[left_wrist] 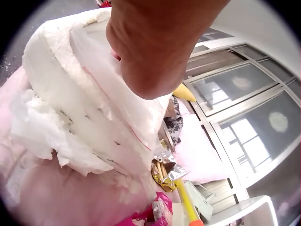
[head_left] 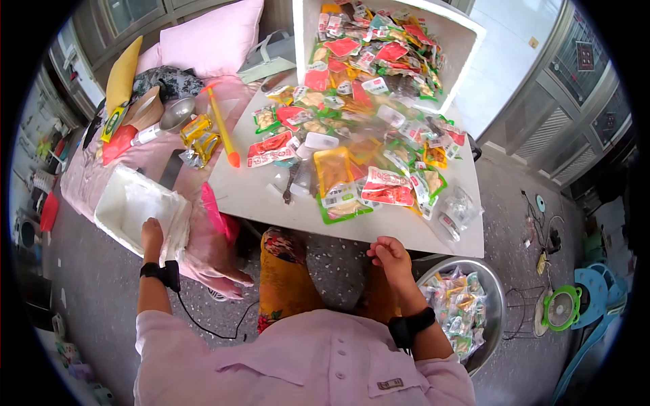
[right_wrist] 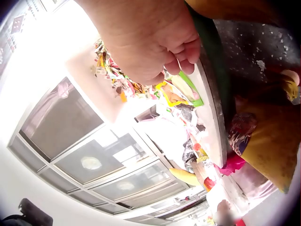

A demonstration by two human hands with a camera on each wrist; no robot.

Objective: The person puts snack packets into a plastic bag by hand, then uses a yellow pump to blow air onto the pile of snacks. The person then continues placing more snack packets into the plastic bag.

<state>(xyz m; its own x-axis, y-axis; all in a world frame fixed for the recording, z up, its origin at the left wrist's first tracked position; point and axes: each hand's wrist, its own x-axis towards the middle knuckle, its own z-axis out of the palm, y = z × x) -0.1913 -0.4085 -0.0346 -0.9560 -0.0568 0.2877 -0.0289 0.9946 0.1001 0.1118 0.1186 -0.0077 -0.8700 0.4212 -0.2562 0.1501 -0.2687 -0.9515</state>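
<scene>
My left hand (head_left: 153,237) is over the near edge of a white foam box (head_left: 120,191) lined with thin plastic, to the left of the table. Most of its fingers are hidden from the head and left wrist views, so I cannot tell whether they hold anything. Just off the table's front edge is my right hand (head_left: 391,259), fingers loosely curled, nothing seen in them. Nearest to it on the white table (head_left: 237,196) lie snack packets: a red-and-white packet (head_left: 387,186), a yellow-edged packet (head_left: 333,171) and clear crumpled packets (head_left: 455,215).
A large foam box (head_left: 467,57) tipped toward me spills packets over the table. At my right stands a metal basin (head_left: 500,304) of packets. A yellow stick (head_left: 220,125), a metal bowl (head_left: 177,115) and a pink bag (head_left: 213,206) lie left. A green fan (head_left: 561,308) stands far right.
</scene>
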